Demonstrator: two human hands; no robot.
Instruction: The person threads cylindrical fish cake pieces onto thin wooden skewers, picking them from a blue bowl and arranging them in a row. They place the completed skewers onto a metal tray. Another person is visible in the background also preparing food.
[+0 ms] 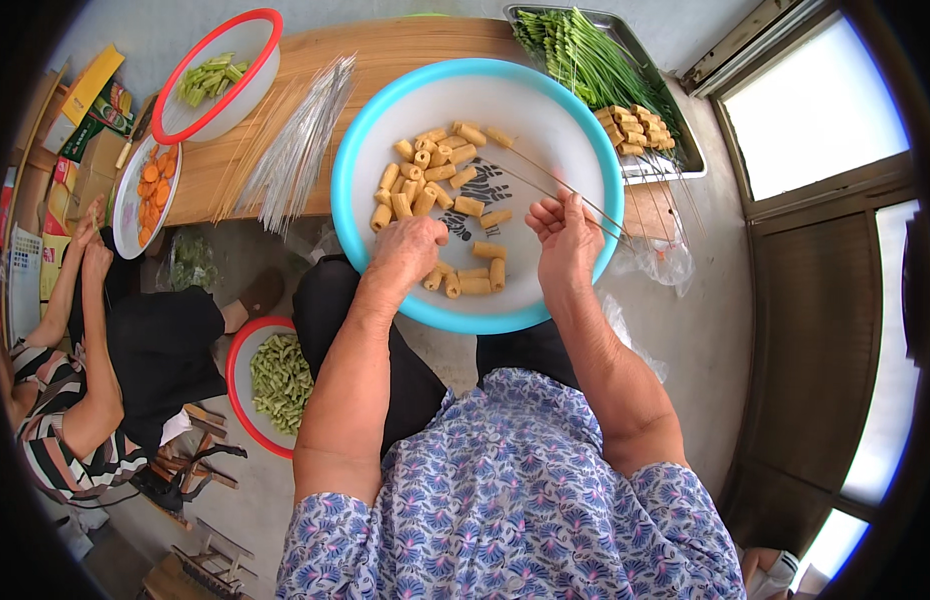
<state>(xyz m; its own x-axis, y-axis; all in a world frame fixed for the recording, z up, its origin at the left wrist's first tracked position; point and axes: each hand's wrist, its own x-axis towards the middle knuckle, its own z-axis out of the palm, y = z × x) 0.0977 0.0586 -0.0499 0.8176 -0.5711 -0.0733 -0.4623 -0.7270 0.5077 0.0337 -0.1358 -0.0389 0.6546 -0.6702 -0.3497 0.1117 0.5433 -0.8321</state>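
Note:
A large white basin with a turquoise rim [476,69] rests before me, partly over my knees and the wooden table. Inside lie several tan, hollow rolled food pieces [435,161], heaped toward the left, with a few loose ones [476,283] at the near side. My right hand [566,236] pinches thin skewers [558,178] above the basin's right side. At the far end of one skewer sits a single roll [499,136]. Over the near-left rolls, my left hand [408,247] is bent downward with curled fingers; its fingertips are hidden, so whether it grips a roll is unclear.
Skewers, some metal [303,142], lie across the wooden table [405,37]. A metal tray [697,161] holds green stalks [592,56] and skewered rolls [633,129]. Leftward are a red-rimmed bowl [161,112], carrot slices [155,184], cut green pieces [281,382] and a seated person [74,427].

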